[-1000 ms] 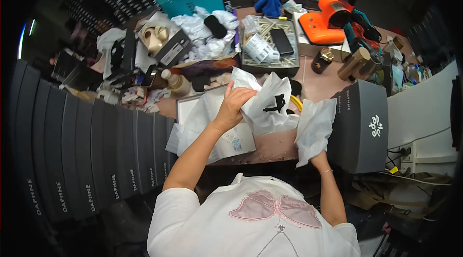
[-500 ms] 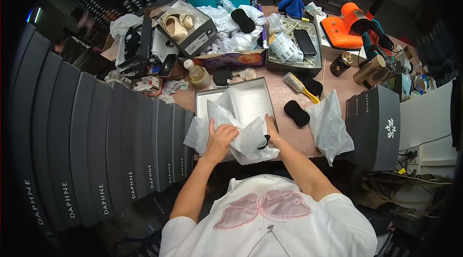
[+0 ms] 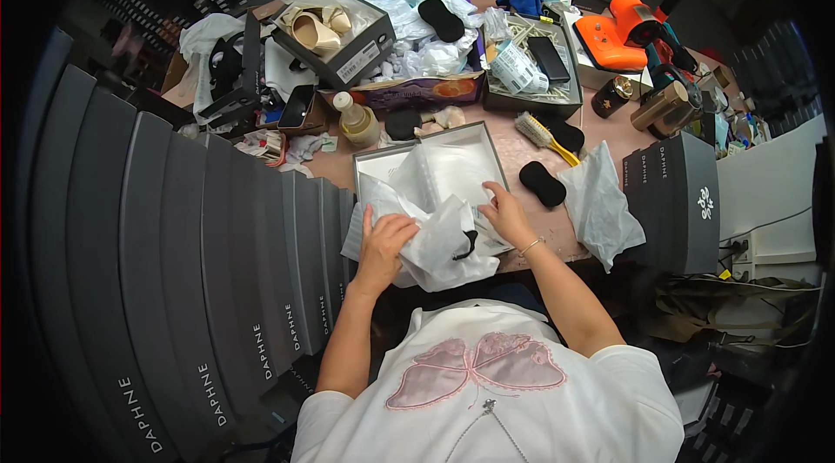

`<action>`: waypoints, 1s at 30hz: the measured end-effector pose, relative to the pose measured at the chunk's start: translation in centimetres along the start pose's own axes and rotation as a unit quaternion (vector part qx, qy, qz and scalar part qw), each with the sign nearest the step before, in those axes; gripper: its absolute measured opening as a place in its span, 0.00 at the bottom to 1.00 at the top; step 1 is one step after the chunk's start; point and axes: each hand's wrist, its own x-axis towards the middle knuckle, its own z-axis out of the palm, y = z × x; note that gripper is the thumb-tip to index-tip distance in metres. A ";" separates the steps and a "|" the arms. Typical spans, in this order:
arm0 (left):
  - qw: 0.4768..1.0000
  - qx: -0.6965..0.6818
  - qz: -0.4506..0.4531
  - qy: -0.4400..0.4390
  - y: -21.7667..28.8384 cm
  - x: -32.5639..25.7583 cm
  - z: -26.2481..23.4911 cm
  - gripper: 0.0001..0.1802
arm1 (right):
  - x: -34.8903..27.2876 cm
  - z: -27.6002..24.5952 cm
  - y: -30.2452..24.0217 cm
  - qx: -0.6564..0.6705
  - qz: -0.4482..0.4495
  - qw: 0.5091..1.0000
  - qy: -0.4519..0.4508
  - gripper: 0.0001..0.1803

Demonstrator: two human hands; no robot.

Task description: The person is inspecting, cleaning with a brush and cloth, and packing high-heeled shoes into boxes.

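A shoebox (image 3: pixel 465 150) with grey edges and a white inside lies in front of me. Over its near side spreads a crumpled white wrapper (image 3: pixel 439 237) with a small black strap or cord (image 3: pixel 466 245) showing; what lies inside it is hidden. My left hand (image 3: pixel 384 250) grips the wrapper's left part, fingers curved over it. By the box's right rim is my right hand (image 3: pixel 508 215), thumb and forefinger apart, close to the white lining. Whether it touches the lining is unclear.
Tall stacks of dark shoeboxes (image 3: pixel 174 272) line my left; more boxes (image 3: pixel 670 211) stand right. Nearby lie a white pouch (image 3: pixel 603 206), a black pad (image 3: pixel 542 184) and a yellow brush (image 3: pixel 546 139). A bottle (image 3: pixel 356 121) stands beyond the box, before an open box of beige shoes (image 3: pixel 317 33).
My right hand has drawn back from the wrapper and lifted to the box's right rim, its fingers now visible. The left hand stays on the wrapper. The whole view has shifted slightly.
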 end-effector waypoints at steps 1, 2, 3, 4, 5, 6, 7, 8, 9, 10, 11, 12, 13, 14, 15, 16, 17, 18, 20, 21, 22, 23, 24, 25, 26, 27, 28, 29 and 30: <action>1.000 0.002 0.002 0.009 -0.4 0.4 -0.1 0.22 | 0.3 -1.2 -1.3 0.013 -0.007 1.000 -0.001 0.27; 1.000 0.006 0.005 0.019 -0.7 1.1 -0.2 0.22 | 0.8 -2.4 -2.5 0.027 -0.014 1.000 -0.001 0.27; 0.999 0.009 0.009 0.030 -1.0 1.9 -0.1 0.23 | 1.2 -3.6 -3.6 0.046 -0.005 0.999 -0.004 0.27; 0.999 0.013 0.025 0.021 -1.0 2.7 0.0 0.23 | 1.6 -4.9 -4.6 0.065 0.004 0.998 -0.008 0.28; 0.999 0.017 0.041 0.013 -1.1 3.6 0.3 0.23 | 2.1 -5.7 -4.9 0.084 0.013 0.996 -0.013 0.28; 0.998 0.020 0.055 0.005 -1.1 4.4 0.9 0.23 | 2.7 -6.4 -4.4 0.071 -0.015 0.997 0.003 0.27; 0.997 0.037 0.069 -0.011 -0.9 5.3 1.4 0.20 | 3.1 -6.9 -4.1 0.060 -0.045 0.997 0.013 0.27; 0.995 0.046 0.085 -0.028 -0.5 6.4 2.3 0.19 | 3.4 -7.6 -3.5 0.050 -0.075 0.996 0.024 0.27; 0.992 0.056 0.101 -0.047 -0.2 7.4 3.3 0.17 | 3.7 -8.2 -2.4 0.046 -0.074 0.996 0.022 0.26; 0.989 0.069 0.115 -0.065 0.0 8.2 4.1 0.15 | 3.9 -8.9 -2.1 0.039 -0.077 0.996 0.028 0.25; 0.985 0.085 0.120 -0.094 0.3 8.8 5.1 0.14 | 3.8 -9.9 -1.7 0.039 -0.084 0.995 0.031 0.24; 0.979 0.101 0.127 -0.121 0.4 9.6 6.2 0.14 | 3.7 -11.0 -1.3 0.038 -0.093 0.994 0.038 0.23; 0.973 0.115 0.134 -0.148 0.5 10.3 7.3 0.13 | 3.6 -12.1 -1.0 0.056 -0.088 0.994 0.042 0.22; 0.972 0.123 0.138 -0.147 0.5 10.6 8.2 0.12 | 3.4 -13.1 -0.7 0.074 -0.084 0.993 0.045 0.21; 0.970 0.127 0.149 -0.144 0.7 11.1 9.3 0.12 | 3.0 -14.7 -0.3 0.089 -0.077 0.992 0.053 0.20; 0.969 0.133 0.154 -0.140 0.7 11.5 10.2 0.11 | 3.0 -16.0 0.2 0.108 -0.073 0.989 0.065 0.19; 0.966 0.153 0.149 -0.147 0.7 11.6 10.9 0.12 | 3.0 -17.3 0.7 0.128 -0.069 0.987 0.075 0.18; 0.965 0.161 0.133 -0.158 0.7 11.7 11.5 0.12 | 3.2 -18.5 1.1 0.148 -0.064 0.983 0.084 0.17; 0.962 0.174 0.101 -0.185 0.3 11.4 12.6 0.13 | 3.1 -20.3 2.2 0.170 -0.040 0.981 0.082 0.16; 0.965 0.192 0.104 -0.143 -0.4 10.8 13.9 0.14 | 3.4 -20.6 2.3 0.182 -0.028 0.980 0.080 0.15; 0.966 0.209 0.108 -0.104 -1.4 9.7 15.6 0.15 | 4.0 -20.1 2.2 0.149 -0.047 0.985 0.072 0.15; 0.966 0.221 0.115 -0.070 -1.7 8.7 16.8 0.15 | 4.1 -19.5 2.2 0.114 -0.059 0.990 0.065 0.15; 0.965 0.218 0.097 -0.106 -1.3 8.3 16.9 0.16 | 4.0 -19.2 2.6 0.078 -0.069 0.993 0.062 0.15; 0.963 0.217 0.083 -0.139 -0.9 8.9 16.4 0.17 | 4.4 -18.1 3.5 0.008 -0.136 0.989 0.054 0.14; 0.958 0.216 0.070 -0.173 -0.5 9.5 15.9 0.18 | 4.4 -18.0 4.1 0.004 -0.125 0.990 0.064 0.14; 0.950 0.227 0.087 -0.194 -0.5 9.9 14.8 0.18 | 4.3 -17.7 4.1 0.000 -0.113 0.991 0.074 0.14; 0.942 0.235 0.102 -0.215 -0.7 9.8 13.5 0.17 | 4.2 -17.4 4.2 -0.006 -0.100 0.992 0.082 0.15; 0.934 0.238 0.115 -0.240 -0.9 9.0 12.8 0.17 | 3.9 -17.4 3.8 0.037 -0.089 0.985 0.140 0.13; 0.928 0.251 0.108 -0.255 -1.2 8.4 12.4 0.16 | 3.4 -17.4 4.5 0.074 -0.071 0.982 0.157 0.13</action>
